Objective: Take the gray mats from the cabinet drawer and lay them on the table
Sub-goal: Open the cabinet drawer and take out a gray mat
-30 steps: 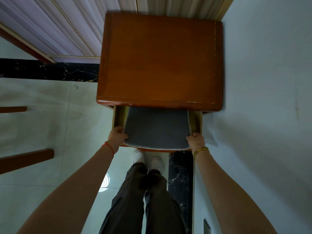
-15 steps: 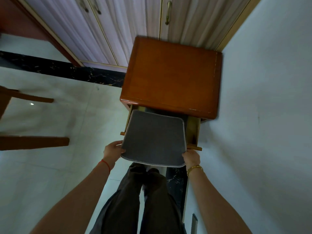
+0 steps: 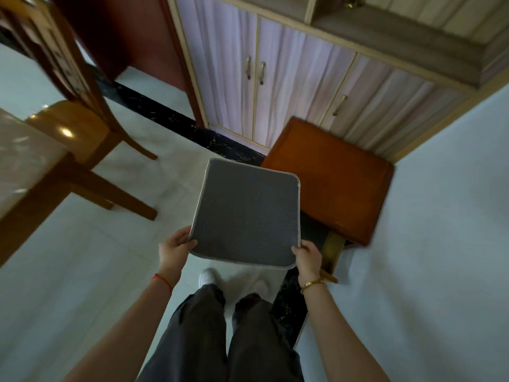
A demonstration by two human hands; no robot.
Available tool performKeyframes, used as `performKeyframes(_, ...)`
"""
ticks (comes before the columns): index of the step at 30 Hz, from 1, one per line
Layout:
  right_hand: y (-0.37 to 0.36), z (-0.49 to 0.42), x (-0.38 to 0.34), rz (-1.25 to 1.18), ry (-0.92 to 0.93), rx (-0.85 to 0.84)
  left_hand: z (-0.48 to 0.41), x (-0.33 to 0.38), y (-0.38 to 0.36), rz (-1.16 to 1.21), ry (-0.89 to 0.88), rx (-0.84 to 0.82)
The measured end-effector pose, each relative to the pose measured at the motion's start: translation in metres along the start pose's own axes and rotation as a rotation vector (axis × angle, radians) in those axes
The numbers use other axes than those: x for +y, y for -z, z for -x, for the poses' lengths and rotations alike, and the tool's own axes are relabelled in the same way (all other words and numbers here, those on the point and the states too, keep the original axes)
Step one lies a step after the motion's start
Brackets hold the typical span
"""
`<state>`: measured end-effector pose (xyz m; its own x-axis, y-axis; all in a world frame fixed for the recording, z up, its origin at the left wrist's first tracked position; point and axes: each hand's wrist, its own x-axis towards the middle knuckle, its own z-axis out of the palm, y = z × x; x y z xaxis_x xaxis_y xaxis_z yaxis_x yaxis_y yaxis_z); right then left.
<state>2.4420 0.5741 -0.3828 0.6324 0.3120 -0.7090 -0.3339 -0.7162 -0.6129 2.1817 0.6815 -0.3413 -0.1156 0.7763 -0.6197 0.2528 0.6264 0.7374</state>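
Observation:
A square gray mat with a pale stitched border is held flat in the air in front of me, clear of the drawer. My left hand grips its near left corner and my right hand grips its near right corner. The small brown cabinet stands behind and to the right of the mat, against the wall. Its open drawer sticks out below the cabinet top, mostly hidden by the mat. The table with a pale stone top shows at the left edge.
A wooden chair stands beside the table at the left. A tall cupboard with pale doors runs along the back. A light wall fills the right side. My legs and white shoes stand on the tiled floor below the mat.
The mat has come fully out of the drawer and moved left and up with both hands. My view has swung left, bringing the table and chair into sight.

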Motion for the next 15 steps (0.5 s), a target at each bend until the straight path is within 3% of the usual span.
performKeyframes(8, -0.075, 0.055, -0.067, 0.090, 0.180, -0.242, 0.016, 0.027, 0.104, 0.173, -0.064, 0.166)
performKeyframes(15, -0.172, 0.101, -0.108, 0.159, 0.304, -0.314, -0.001, 0.039, 0.195, 0.248, -0.112, 0.306)
